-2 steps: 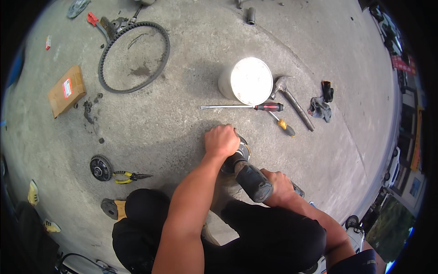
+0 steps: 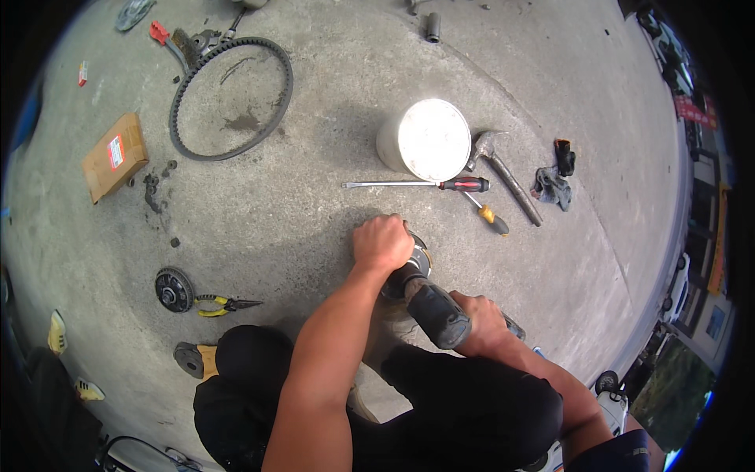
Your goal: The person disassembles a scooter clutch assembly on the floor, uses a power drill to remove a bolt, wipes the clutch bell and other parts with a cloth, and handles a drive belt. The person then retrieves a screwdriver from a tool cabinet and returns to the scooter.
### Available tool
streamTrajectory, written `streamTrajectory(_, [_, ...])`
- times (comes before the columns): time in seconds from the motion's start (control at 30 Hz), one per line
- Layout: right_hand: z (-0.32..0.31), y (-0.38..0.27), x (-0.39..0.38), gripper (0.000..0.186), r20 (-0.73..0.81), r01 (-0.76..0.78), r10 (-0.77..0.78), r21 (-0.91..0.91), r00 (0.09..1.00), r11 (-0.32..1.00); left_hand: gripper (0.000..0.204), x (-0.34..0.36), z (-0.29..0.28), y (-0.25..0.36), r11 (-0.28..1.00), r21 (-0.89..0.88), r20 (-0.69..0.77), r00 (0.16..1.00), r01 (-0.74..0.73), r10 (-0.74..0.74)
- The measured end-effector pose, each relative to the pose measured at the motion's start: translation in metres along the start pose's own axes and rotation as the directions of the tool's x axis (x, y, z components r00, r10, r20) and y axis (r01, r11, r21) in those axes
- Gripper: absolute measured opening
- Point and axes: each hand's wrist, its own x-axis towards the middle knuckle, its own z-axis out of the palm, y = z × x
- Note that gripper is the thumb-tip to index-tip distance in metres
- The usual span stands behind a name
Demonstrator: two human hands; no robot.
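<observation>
- Two bare hands are engaged on one power tool [image 2: 438, 316], located between the black-trousered knees [image 2: 480, 401], above a concrete floor [image 2: 314, 189].
- Right hand [image 2: 481, 324]: fingers wrapped round the tool's handle; their tips are hidden behind the dark tool body.
- Left hand [image 2: 383, 242]: fingers curled together, clamped over the far left edge of a round part [image 2: 425, 258]; fingertips not visible.
- Round part: at the tool's nose, largely covered by hand and tool; contact between nose and part cannot be made out.
- Left side: yellow-handled pliers [image 2: 212, 307] beside a dark toothed wheel [image 2: 174, 289].
- Ahead: a yellow-and-black screwdriver [image 2: 494, 220], a longer red-and-black screwdriver [image 2: 464, 184] and a hammer [image 2: 513, 187] near a white bucket [image 2: 434, 141], its top glaring, detail lost.
- Farther left: cardboard box [image 2: 118, 157] and ribbed belt [image 2: 289, 82].
- Far edge: a metal part [image 2: 253, 3] is cut off by the frame.
</observation>
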Motion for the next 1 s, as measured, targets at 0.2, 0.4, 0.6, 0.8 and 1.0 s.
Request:
streamTrajectory(0.2, [-0.0009,-0.0018,-0.0009,0.034,-0.010,-0.013,0.013,0.011,1.000,1.000,0.031,0.0002,-0.0009,0.0005,1.000,-0.006,0.003,1.000,0.004,-0.004])
streamTrajectory(0.4, [0.0006,0.0001,0.0003,0.034,-0.036,-0.001,0.001,-0.002,0.999,1.000,0.029,0.0008,0.0036,-0.0016,1.000,-0.006,-0.028,0.999,-0.018,0.018])
streamTrajectory(0.6, [-0.0002,0.0004,0.0017,0.036,-0.006,-0.006,0.006,-0.011,1.000,1.000,0.029,-0.0001,0.0047,-0.0025,1.000,-0.014,-0.053,0.998,-0.028,0.027])
streamTrajectory(0.8, [-0.0018,0.0000,0.0022,0.037,0.001,-0.009,0.009,-0.016,1.000,1.000,0.030,0.0002,0.0039,-0.0021,1.000,-0.008,-0.034,0.999,-0.012,0.012])
streamTrajectory(1.0, [-0.0011,0.0009,0.0020,0.036,-0.001,0.004,-0.004,-0.014,1.000,1.000,0.030,0.0001,0.0049,-0.0026,1.000,-0.006,-0.034,0.999,-0.010,0.010])
